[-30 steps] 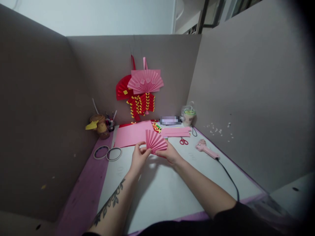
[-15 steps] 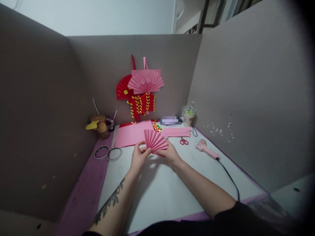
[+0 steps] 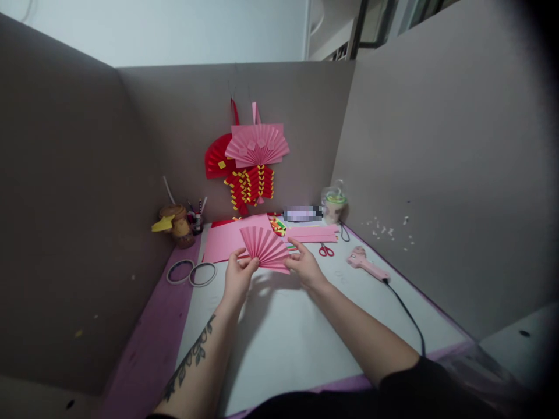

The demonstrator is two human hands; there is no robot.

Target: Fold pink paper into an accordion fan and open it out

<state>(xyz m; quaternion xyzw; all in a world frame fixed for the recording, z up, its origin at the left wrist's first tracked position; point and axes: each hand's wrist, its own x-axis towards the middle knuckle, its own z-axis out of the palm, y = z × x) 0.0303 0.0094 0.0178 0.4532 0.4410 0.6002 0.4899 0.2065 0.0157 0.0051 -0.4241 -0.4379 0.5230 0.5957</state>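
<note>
A pleated pink paper fan (image 3: pixel 264 249) is held up above the white table top, its folds spread out. My left hand (image 3: pixel 240 269) pinches it at the lower left, where the pleats come together. At the fan's right edge, the thumb of my right hand (image 3: pixel 305 265) and its curled fingers grip the paper, with the index finger reaching out along it. Behind the fan lies a large pink paper sheet (image 3: pixel 233 235) over red paper. Pink paper strips (image 3: pixel 312 234) lie beyond my right hand.
Red-handled scissors (image 3: pixel 326 250) and a corded pink glue gun (image 3: pixel 369 266) lie to the right. Two tape rolls (image 3: pixel 202 274) are at the left. Cups (image 3: pixel 335 206) and a pen holder (image 3: pixel 197 221) stand at the back. Fan decorations (image 3: pixel 257 145) hang on the grey rear panel.
The fan has moved slightly left and opened wider. My left hand has shifted left with it, and my right hand's index finger has straightened away from the paper.
</note>
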